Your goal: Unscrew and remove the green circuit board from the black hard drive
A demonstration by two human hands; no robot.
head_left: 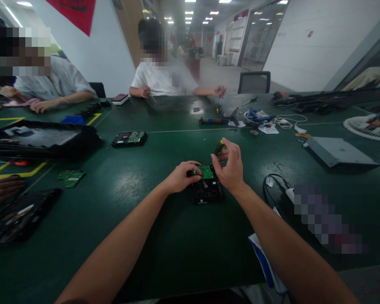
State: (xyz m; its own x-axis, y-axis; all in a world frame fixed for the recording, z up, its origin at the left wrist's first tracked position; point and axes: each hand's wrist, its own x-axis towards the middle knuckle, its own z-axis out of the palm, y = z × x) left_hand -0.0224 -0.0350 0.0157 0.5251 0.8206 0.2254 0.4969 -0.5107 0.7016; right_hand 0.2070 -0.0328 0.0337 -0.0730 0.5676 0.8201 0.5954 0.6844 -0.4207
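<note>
A black hard drive [207, 193] lies on the green table straight in front of me, with a green circuit board [206, 171] on its far half. My left hand [184, 175] grips the drive's left side, its thumb and fingers closed at the edge of the board. In my right hand [231, 166], above the drive's right side, is a screwdriver [219, 147] with a dark green and yellow handle, pinched between thumb and fingers. The screwdriver's tip is hidden or too small to make out.
Another hard drive [129, 138] and a loose circuit board [71, 178] lie to the left, near a large black casing [41, 137]. On the right are a grey metal box [340, 151] and a cabled power strip [289, 194]. Two people sit across the table.
</note>
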